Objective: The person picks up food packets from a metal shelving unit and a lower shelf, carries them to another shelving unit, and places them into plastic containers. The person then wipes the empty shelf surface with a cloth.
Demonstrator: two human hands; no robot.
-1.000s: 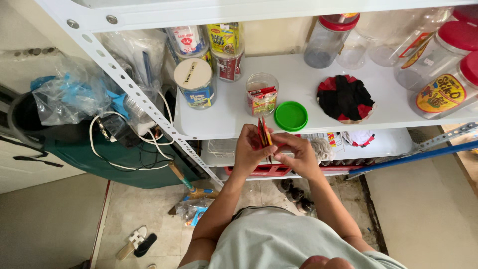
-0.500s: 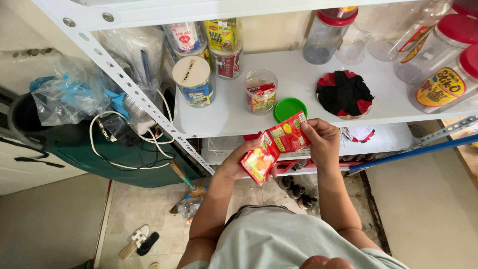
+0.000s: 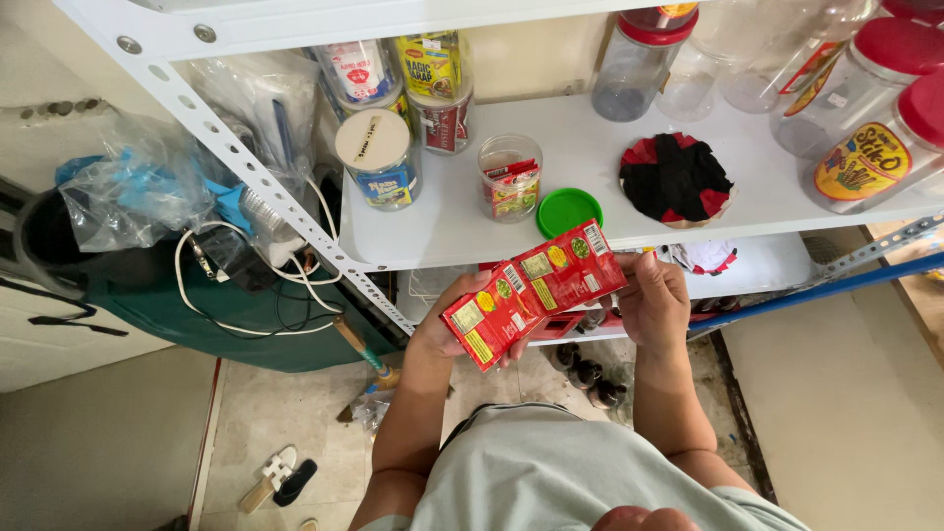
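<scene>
I hold a strip of red sachets (image 3: 536,290) stretched flat between both hands, in front of the white shelf (image 3: 590,211). My left hand (image 3: 444,324) grips its lower left end. My right hand (image 3: 654,300) grips its upper right end. On the shelf just beyond stands an open clear plastic jar (image 3: 510,177) with red and green sachets inside. Its green lid (image 3: 568,211) lies flat beside it, to the right.
The shelf also carries a round tin (image 3: 379,157), stacked cans (image 3: 438,88), a red and black cloth mat (image 3: 677,179) and several red-lidded clear jars (image 3: 865,108). Left of the shelf are white cables (image 3: 246,285) and plastic bags (image 3: 138,192). Sandals (image 3: 278,477) lie on the tiled floor.
The hands have moved apart and lowered. The bunched sachets are now unfolded into a flat strip spread between them.
</scene>
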